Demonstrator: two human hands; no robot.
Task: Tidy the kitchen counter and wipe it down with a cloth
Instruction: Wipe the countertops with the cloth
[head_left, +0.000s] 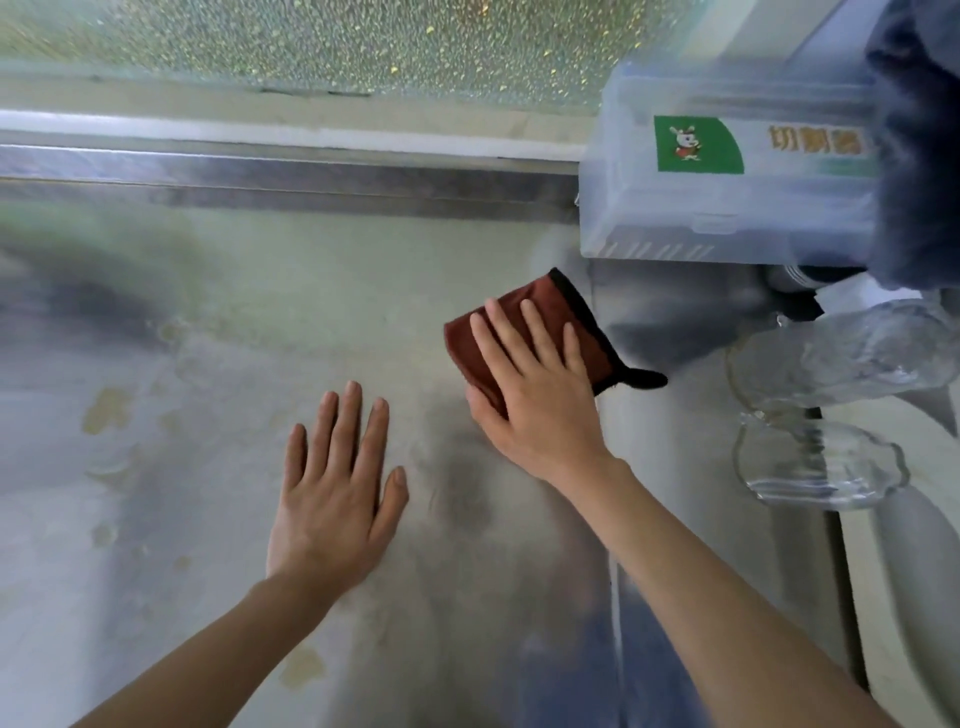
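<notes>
A folded reddish-brown cloth (582, 332) with a black edge lies on the steel counter (260, 322). My right hand (535, 384) presses flat on top of it, fingers spread over the fabric and thumb hooked at its near edge. My left hand (332, 483) rests palm down on the bare counter, to the left of the cloth and closer to me, holding nothing. Yellowish stains mark the counter on the left side.
A clear plastic box (727, 171) with a green rabbit label stands at the back right. Two clear glass dishes (831, 415) sit on the right. A dark cloth (919, 130) hangs at the top right. A raised steel ledge (260, 176) and pebbled window run along the back.
</notes>
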